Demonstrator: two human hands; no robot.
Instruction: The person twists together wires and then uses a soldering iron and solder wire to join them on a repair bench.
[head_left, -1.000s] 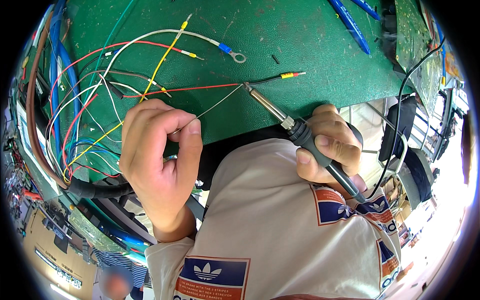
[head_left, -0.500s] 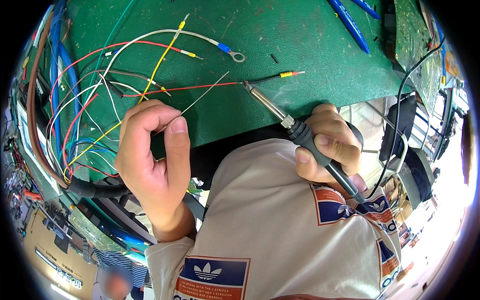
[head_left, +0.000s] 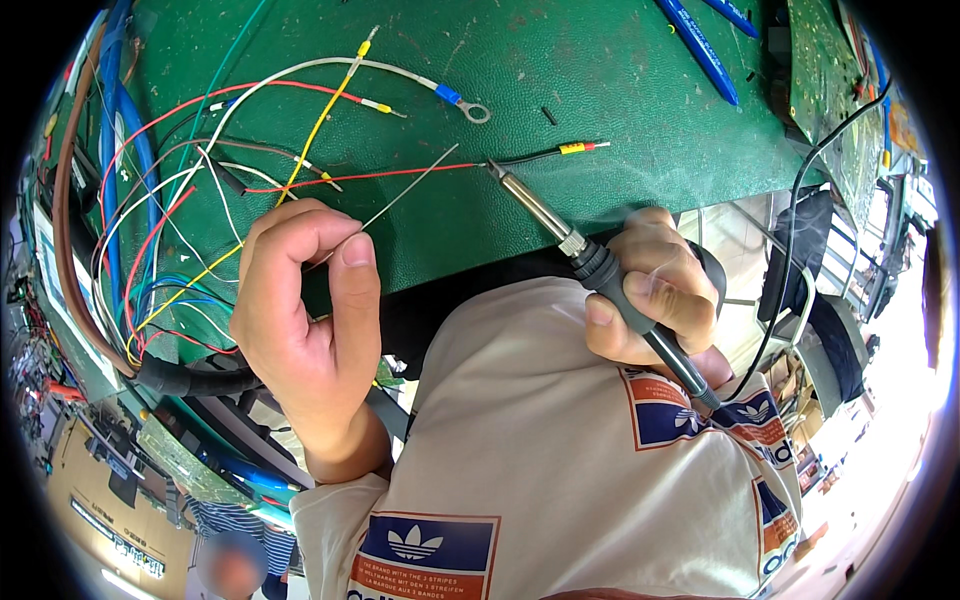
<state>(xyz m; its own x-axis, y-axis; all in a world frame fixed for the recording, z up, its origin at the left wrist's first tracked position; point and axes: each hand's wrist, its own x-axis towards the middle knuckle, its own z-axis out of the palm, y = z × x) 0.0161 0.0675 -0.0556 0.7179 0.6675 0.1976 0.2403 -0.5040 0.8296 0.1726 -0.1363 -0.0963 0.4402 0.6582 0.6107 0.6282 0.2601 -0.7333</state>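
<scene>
My left hand (head_left: 320, 300) pinches a thin length of solder wire (head_left: 408, 188) between thumb and forefinger, its free end pointing up and to the right. In my right hand (head_left: 665, 285) is a soldering iron (head_left: 540, 215) with a grey grip. Its tip is at the spot where a thin red wire (head_left: 400, 175) meets a short black wire (head_left: 530, 157), and I cannot tell whether it touches. The black wire ends in a yellow and red sleeve with a metal pin. Thin smoke drifts over the iron and my right hand. The solder's end is apart from the iron's tip.
Left of my hands spreads a bundle of red, white, yellow and blue wires (head_left: 155, 200). A white wire with a ring terminal (head_left: 474, 113) lies above. Blue pens (head_left: 700, 50) and a circuit board (head_left: 830, 110) rest on the green mat (head_left: 620, 120). The iron's black cord (head_left: 793, 220) runs at the right.
The iron's handle and my right hand have shifted slightly left, while the tip stays nearly in place. Smoke has spread more visibly toward the right. My left hand has not visibly moved.
</scene>
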